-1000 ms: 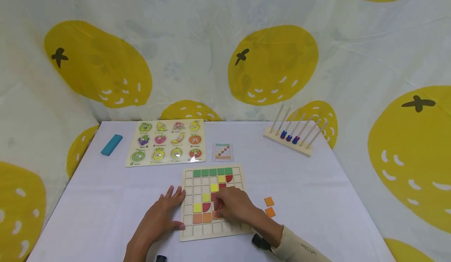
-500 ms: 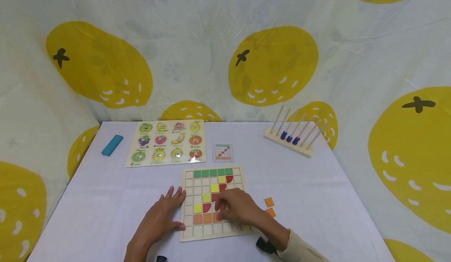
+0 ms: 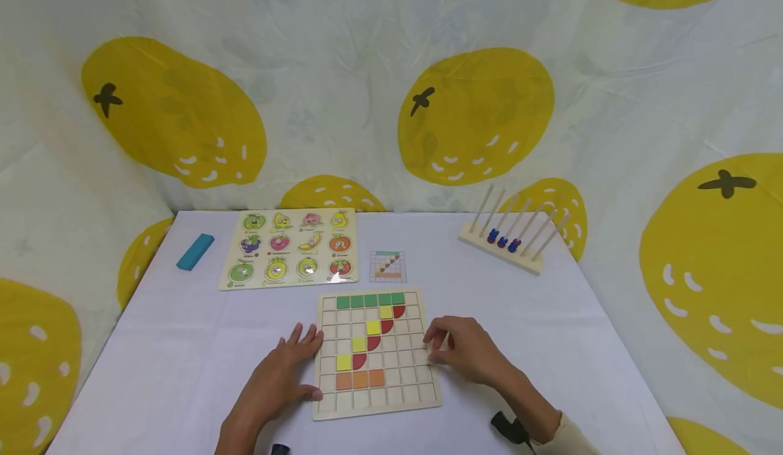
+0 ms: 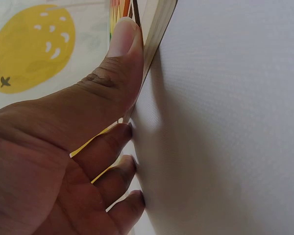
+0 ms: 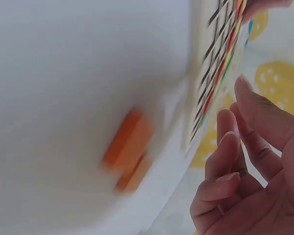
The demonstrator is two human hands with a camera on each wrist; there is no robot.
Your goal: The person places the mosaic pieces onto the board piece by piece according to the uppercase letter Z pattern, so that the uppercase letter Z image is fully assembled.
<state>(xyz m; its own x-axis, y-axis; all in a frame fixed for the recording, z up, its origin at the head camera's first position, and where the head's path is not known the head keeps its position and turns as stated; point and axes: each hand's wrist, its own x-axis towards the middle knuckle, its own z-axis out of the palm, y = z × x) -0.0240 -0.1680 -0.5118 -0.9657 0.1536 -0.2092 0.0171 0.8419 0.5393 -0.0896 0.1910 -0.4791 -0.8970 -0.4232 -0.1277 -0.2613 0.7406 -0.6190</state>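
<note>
A wooden grid board (image 3: 410, 393) lies on the table with green, yellow, red and orange pieces set in it. Three orange square tiles (image 3: 361, 378) sit side by side in a lower row. My left hand (image 3: 274, 377) rests against the board's left edge, thumb and fingers spread along it. Just over the board's right edge is my right hand (image 3: 467, 349), fingers loosely bent and nothing between them. Two loose orange tiles (image 5: 129, 141) appear blurred on the table in the right wrist view; my right hand hides them in the head view.
A small pattern card (image 3: 388, 266) lies behind the board. Further left are a fruit puzzle board (image 3: 290, 258) and a teal block (image 3: 196, 251). A peg rack with beads (image 3: 501, 247) stands at the back right. Fruit-print cloth hangs behind the table.
My right hand has let go of the third orange tile in the lower row and moved right to the board's right edge. My left hand has stayed in place.
</note>
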